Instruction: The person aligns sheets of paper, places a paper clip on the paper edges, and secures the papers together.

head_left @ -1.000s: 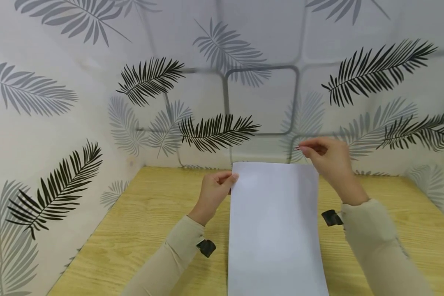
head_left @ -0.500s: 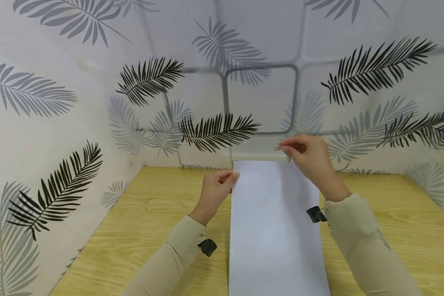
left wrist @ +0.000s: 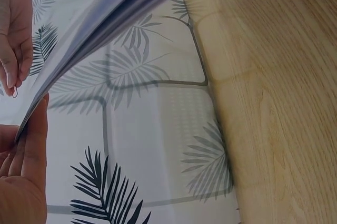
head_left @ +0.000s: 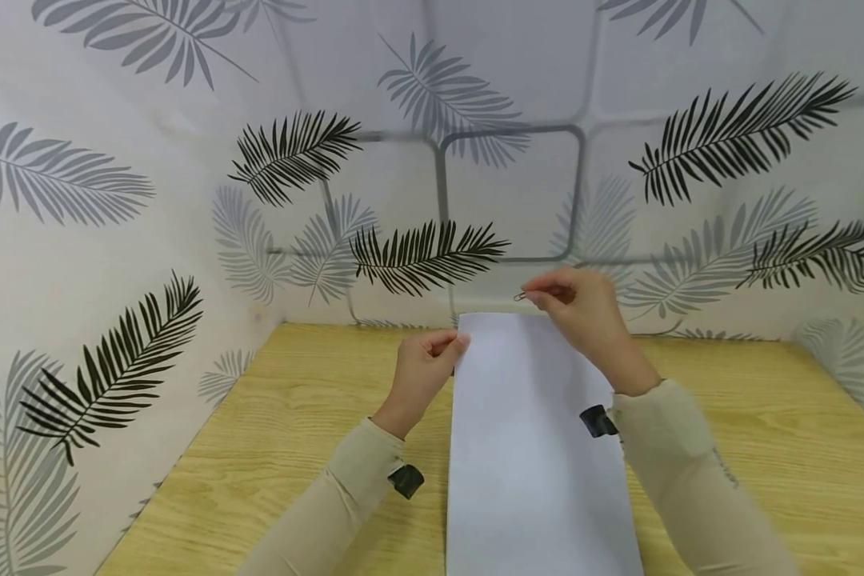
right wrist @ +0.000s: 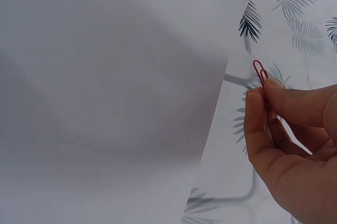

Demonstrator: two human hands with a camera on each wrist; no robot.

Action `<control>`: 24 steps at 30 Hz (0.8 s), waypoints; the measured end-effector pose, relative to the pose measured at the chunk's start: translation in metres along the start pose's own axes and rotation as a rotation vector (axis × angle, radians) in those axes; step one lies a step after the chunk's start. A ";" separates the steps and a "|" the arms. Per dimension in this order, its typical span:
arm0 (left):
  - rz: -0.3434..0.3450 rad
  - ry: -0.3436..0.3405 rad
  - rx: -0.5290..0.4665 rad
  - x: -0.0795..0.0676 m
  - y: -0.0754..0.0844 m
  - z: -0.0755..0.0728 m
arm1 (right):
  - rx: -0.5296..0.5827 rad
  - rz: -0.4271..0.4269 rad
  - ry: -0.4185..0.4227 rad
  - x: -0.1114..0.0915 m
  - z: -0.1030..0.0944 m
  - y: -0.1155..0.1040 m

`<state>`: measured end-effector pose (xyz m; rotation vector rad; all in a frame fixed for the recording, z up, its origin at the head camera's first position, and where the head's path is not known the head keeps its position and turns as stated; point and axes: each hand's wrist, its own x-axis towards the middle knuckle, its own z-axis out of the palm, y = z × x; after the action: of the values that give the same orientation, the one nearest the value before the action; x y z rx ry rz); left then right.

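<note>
Red looped wire paper clip (right wrist: 259, 70), now nearer the upper left corner of the white layered paper sheets (head_left: 533, 456).
Your right hand (head_left: 583, 312), pinching the clip, has moved left from near the sheets' right corner to just past their top edge; your left hand (head_left: 425, 372), as before, grips their upper left edge. That narrows the gap between your hands, but the clip is apart from the paper, not yet attached.

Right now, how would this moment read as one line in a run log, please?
left hand: pinches paper near far left corner | right hand: pinches red paper clip | clip: apart from paper's far edge
</note>
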<state>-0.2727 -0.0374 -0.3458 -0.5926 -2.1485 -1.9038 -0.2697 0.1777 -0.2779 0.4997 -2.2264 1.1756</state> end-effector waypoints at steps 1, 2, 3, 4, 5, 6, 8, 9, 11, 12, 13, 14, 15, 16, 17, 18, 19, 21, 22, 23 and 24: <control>0.001 0.000 0.001 0.000 0.000 0.000 | 0.003 -0.004 -0.005 0.000 0.001 0.000; 0.001 0.000 0.001 0.000 0.000 0.001 | 0.003 -0.006 -0.010 -0.001 0.003 -0.001; 0.003 0.000 0.003 -0.001 0.001 0.001 | 0.000 -0.010 -0.012 -0.001 0.004 -0.001; 0.005 -0.001 0.006 -0.001 0.001 0.002 | 0.002 -0.013 -0.013 -0.002 0.006 -0.001; 0.010 -0.002 0.009 -0.001 0.001 0.002 | 0.000 -0.020 -0.014 -0.002 0.007 -0.001; 0.016 -0.003 0.013 -0.001 0.001 0.003 | -0.003 -0.027 -0.015 -0.002 0.009 -0.001; 0.025 -0.004 0.021 -0.001 0.001 0.003 | -0.009 -0.044 -0.019 -0.002 0.011 -0.001; 0.029 -0.006 0.025 -0.001 0.001 0.004 | -0.013 -0.055 -0.021 -0.002 0.013 -0.001; 0.037 -0.007 0.029 -0.001 0.001 0.004 | -0.022 -0.077 -0.032 -0.002 0.015 -0.001; 0.042 -0.008 0.028 -0.001 0.001 0.004 | -0.026 -0.088 -0.039 -0.002 0.015 -0.002; 0.044 -0.009 0.024 -0.001 0.001 0.004 | -0.033 -0.098 -0.045 -0.002 0.016 -0.002; 0.046 -0.012 0.018 -0.001 0.002 0.004 | -0.037 -0.105 -0.053 -0.002 0.016 -0.003; 0.046 -0.015 0.017 -0.002 0.006 0.004 | -0.039 -0.111 -0.060 -0.002 0.017 -0.003; 0.047 -0.018 0.016 -0.004 0.011 0.004 | -0.039 -0.116 -0.066 -0.002 0.017 -0.004; 0.048 -0.022 0.017 -0.005 0.017 0.004 | -0.036 -0.120 -0.071 -0.002 0.018 -0.004; 0.047 -0.025 0.016 -0.007 0.022 0.004 | -0.031 -0.123 -0.078 -0.002 0.018 -0.004; 0.046 -0.027 0.017 -0.008 0.027 0.004 | -0.026 -0.125 -0.083 -0.002 0.019 -0.004; 0.045 -0.031 0.025 -0.011 0.036 0.004 | -0.021 -0.132 -0.089 -0.002 0.020 -0.004; 0.047 -0.033 0.025 -0.011 0.037 0.004 | -0.019 -0.134 -0.092 -0.002 0.020 -0.004; 0.048 -0.034 0.024 -0.011 0.037 0.004 | -0.018 -0.137 -0.095 -0.002 0.020 -0.004; 0.050 -0.035 0.023 -0.011 0.036 0.004 | -0.020 -0.137 -0.100 -0.002 0.020 -0.004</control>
<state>-0.2472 -0.0322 -0.3186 -0.6730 -2.1530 -1.8538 -0.2720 0.1587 -0.2862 0.7057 -2.2461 1.0773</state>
